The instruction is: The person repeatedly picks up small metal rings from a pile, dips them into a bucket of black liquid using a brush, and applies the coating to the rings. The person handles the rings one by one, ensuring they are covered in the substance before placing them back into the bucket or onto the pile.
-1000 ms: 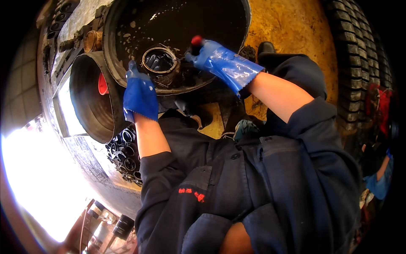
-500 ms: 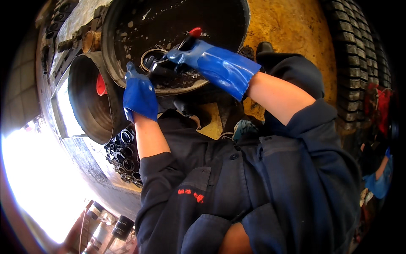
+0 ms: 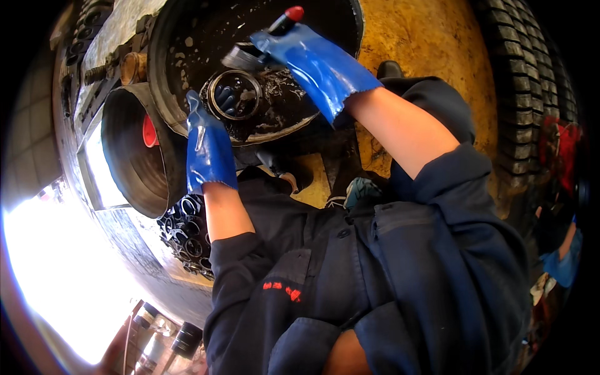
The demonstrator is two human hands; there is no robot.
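Observation:
My right hand (image 3: 309, 62), in a long blue rubber glove, is closed round a flat paintbrush (image 3: 240, 57) with a black handle and a red end. The brush's pale bristles point left, just above a round metal ring (image 3: 240, 117). That ring sits in my left hand (image 3: 209, 140), gloved the same way. The thumb lies at the ring's left side, and dark, wet fingers show through its opening. Both hands are over a large round tub (image 3: 161, 75) of dark liquid with bits of foam.
Left of the tub, a tilted metal drum (image 3: 134, 178) has something red (image 3: 150, 131) inside. Several black ring-shaped parts (image 3: 187, 234) are heaped below it. A big tyre (image 3: 522, 94) stands at the right, beyond the yellow floor (image 3: 425, 37). Another person's blue sleeve (image 3: 562, 259) shows at the far right.
The brush has lifted up and away from the ring, its bristles now in plain sight. The ring's opening has turned more toward me, showing the fingers through it.

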